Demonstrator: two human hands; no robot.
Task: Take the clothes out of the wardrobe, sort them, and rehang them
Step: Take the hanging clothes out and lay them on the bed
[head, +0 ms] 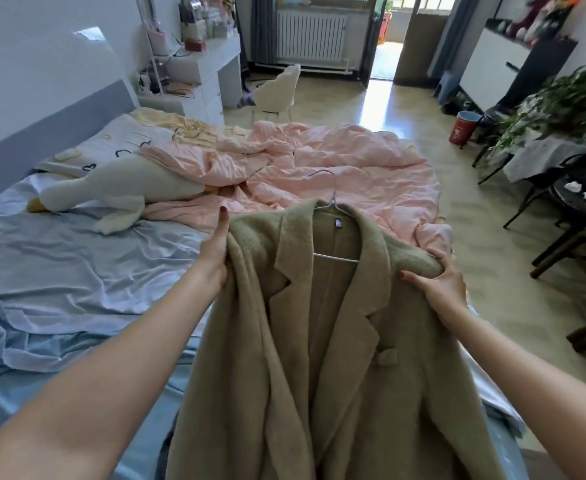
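Observation:
A thick beige coat (336, 358) with wide lapels hangs on a white wire hanger (334, 259), held up over the foot of the bed. My left hand (215, 258) grips the coat's left shoulder, thumb pointing up. My right hand (440, 282) grips the right shoulder, fingers curled over the fuzzy fabric. The hanger's hook (333, 199) pokes out above the collar. The coat's lower part runs out of the frame at the bottom.
The bed (76, 271) has a blue sheet, a crumpled pink duvet (336, 161) with another hanger (319, 173) on it, and a plush goose (111, 192). A white desk (201, 74) and chair (277, 88) stand behind. Plants, a dark chair (568, 216) and a red bucket (463, 128) are on the right.

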